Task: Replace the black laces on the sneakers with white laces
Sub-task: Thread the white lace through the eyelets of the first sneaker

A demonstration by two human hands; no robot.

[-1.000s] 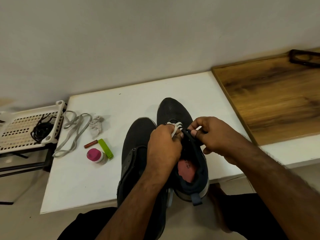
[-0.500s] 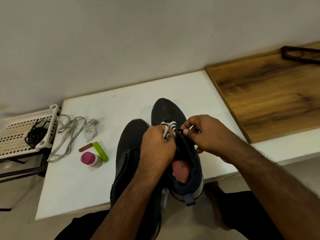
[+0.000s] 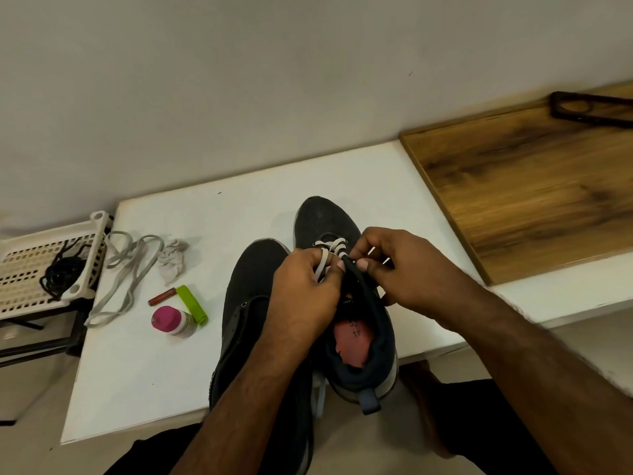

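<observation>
I'm seeing both my hands crowded over the right sneaker (image 3: pixel 346 303), left hand (image 3: pixel 305 293) and right hand (image 3: pixel 400 269) nearly touching at the white lace (image 3: pixel 330 246). Just left of my grip the other sneaker (image 3: pixel 253 303) blocks that side. Farther left, a green lighter (image 3: pixel 192 303), pink-capped bottle (image 3: pixel 171 322), small brown tube (image 3: pixel 161 296), crumpled tissue (image 3: pixel 173 260) and loose grey lace (image 3: pixel 126 272) clutter the white table (image 3: pixel 239 200). Beyond my grip, bare tabletop runs to the wall. Right of it, a strip of open table, then the wooden board (image 3: pixel 534 186).
</observation>
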